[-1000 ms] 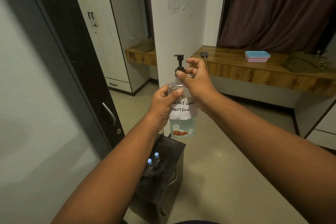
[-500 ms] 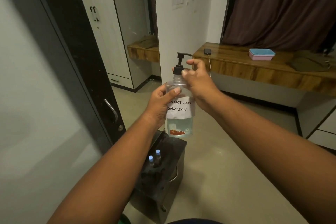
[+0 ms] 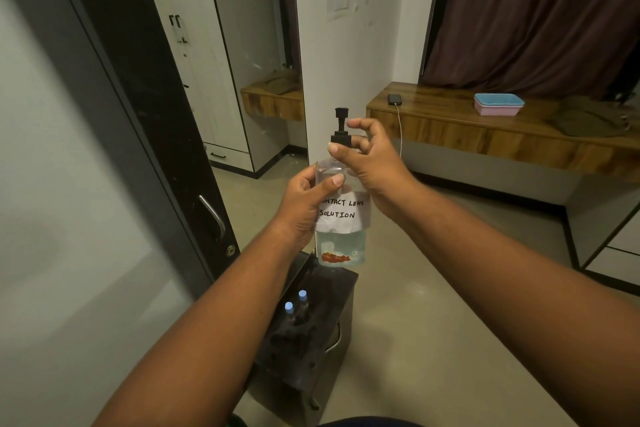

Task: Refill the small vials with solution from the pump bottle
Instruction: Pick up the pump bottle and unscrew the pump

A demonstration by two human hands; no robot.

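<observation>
Head view shows the left hand (image 3: 304, 208) gripping the pump bottle (image 3: 341, 218) in midair, the right hand's fingers (image 3: 346, 149) pinching its pump collar. Two capped vials (image 3: 296, 308) stand on the dark stand (image 3: 311, 340) near its left edge; by my judgement, refilling hasn't begun.

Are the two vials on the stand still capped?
Capped: both small vials show pale blue caps, standing upright on the dark stand.
</observation>
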